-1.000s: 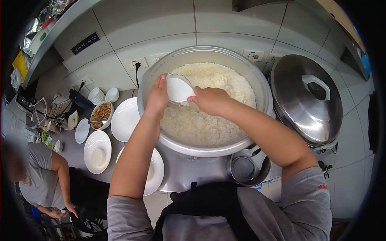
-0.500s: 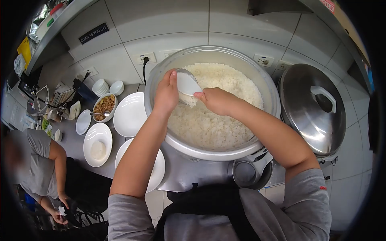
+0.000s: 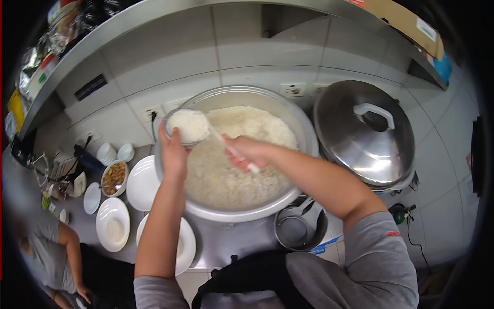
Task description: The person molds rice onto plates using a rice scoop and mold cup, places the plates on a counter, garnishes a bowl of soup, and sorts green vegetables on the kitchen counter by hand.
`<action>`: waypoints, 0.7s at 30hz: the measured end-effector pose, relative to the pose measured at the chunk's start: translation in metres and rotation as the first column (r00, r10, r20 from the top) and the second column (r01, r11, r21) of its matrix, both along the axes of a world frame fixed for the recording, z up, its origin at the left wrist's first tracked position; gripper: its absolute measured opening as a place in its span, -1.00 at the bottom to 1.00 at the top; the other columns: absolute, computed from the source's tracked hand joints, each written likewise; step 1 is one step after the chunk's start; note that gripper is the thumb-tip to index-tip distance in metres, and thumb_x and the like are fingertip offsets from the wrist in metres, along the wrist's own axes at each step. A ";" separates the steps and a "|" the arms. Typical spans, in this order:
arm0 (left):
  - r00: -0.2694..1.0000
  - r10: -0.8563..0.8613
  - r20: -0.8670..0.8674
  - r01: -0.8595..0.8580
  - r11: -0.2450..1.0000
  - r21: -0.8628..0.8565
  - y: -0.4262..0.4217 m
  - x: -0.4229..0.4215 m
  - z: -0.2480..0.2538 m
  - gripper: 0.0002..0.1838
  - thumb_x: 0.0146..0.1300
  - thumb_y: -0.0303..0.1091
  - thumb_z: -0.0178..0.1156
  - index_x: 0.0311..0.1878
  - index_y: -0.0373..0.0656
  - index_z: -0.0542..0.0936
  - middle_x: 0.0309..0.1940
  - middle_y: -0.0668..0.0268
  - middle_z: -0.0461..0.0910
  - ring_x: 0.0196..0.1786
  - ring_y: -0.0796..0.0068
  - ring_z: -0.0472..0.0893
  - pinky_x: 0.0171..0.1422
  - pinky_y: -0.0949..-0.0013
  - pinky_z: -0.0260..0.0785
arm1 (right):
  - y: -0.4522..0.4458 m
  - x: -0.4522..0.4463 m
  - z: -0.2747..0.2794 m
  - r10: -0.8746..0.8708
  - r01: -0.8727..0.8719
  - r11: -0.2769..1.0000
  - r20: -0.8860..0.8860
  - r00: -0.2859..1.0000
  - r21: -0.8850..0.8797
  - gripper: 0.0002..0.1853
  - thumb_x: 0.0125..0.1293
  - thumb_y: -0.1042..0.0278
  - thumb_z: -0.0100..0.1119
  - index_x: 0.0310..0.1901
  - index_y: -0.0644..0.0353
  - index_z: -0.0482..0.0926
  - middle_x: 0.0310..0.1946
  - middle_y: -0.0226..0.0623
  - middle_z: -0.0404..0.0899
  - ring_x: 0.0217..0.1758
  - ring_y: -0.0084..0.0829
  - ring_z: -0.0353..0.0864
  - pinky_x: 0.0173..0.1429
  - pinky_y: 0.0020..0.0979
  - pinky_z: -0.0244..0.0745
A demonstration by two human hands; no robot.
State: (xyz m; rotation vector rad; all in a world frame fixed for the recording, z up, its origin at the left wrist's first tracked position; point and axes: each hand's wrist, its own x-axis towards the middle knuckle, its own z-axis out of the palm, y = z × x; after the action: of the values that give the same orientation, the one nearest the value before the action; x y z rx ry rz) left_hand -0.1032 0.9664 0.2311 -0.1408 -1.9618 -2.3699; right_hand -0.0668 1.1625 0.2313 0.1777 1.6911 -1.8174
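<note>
My left hand [image 3: 176,152] is closed around a small round bowl [image 3: 197,140], held over the left part of a large metal pot [image 3: 234,215]. White rice [image 3: 190,125] fills this bowl. My right hand [image 3: 249,152] grips the handle of a white rice paddle [image 3: 218,135], whose flat end reaches the bowl's right edge and is partly lost against the rice. Below both hands, cooked rice [image 3: 252,123] lies deep inside the pot.
Left are white plates [image 3: 135,177], one with a rice mound [image 3: 114,232], and a bowl of chopped food [image 3: 116,172]. A domed lid [image 3: 350,139] stands right; a saucepan [image 3: 280,234] sits in front. A shelf [image 3: 206,4] hangs above. Another person [image 3: 46,247] is at lower left.
The paddle has come off the bowl's top, exposing the rice in it. My right hand has drawn back, and the bowl faces up toward me. The view has shifted right and upward.
</note>
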 end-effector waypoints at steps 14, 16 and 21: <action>0.979 0.103 -0.174 -0.168 0.890 -0.424 -0.006 -0.001 -0.003 -0.52 0.50 -0.12 -0.18 0.37 -0.14 0.23 0.20 0.00 0.37 0.24 0.10 0.40 0.27 0.23 0.27 | -0.028 -0.011 0.025 0.195 -0.157 0.935 -0.092 0.976 0.318 -0.44 0.48 -0.22 -0.40 -0.41 0.14 0.29 -0.70 -0.45 0.20 -0.80 -0.57 0.04 -0.69 -0.43 0.08; 0.996 0.074 -0.057 -0.084 0.977 -0.196 -0.002 0.003 0.004 -0.51 0.50 -0.08 -0.20 0.37 -0.13 0.22 0.19 0.05 0.38 0.25 0.14 0.40 0.25 0.25 0.30 | -0.010 -0.005 0.044 0.168 -0.140 0.963 -0.105 0.980 0.230 -0.45 0.47 -0.24 -0.38 -0.40 0.11 0.28 -0.69 -0.47 0.18 -0.78 -0.58 0.02 -0.68 -0.44 0.06; 0.998 -0.035 -0.043 0.029 0.990 -0.135 0.005 0.011 0.009 -0.46 0.51 0.04 -0.29 0.37 -0.10 0.23 0.15 0.17 0.44 0.13 0.31 0.53 0.05 0.25 0.53 | -0.014 -0.007 0.028 0.165 -0.030 0.903 -0.281 0.946 0.429 -0.41 0.48 -0.24 -0.39 -0.44 0.16 0.30 -0.66 -0.39 0.28 -0.72 -0.45 0.21 -0.56 -0.30 0.25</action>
State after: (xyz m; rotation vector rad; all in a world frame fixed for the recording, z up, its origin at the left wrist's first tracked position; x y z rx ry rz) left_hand -0.0921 0.9710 0.2397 -0.2317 -2.1130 -2.2321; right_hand -0.0741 1.1490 0.2596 -0.0203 2.2631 -1.4379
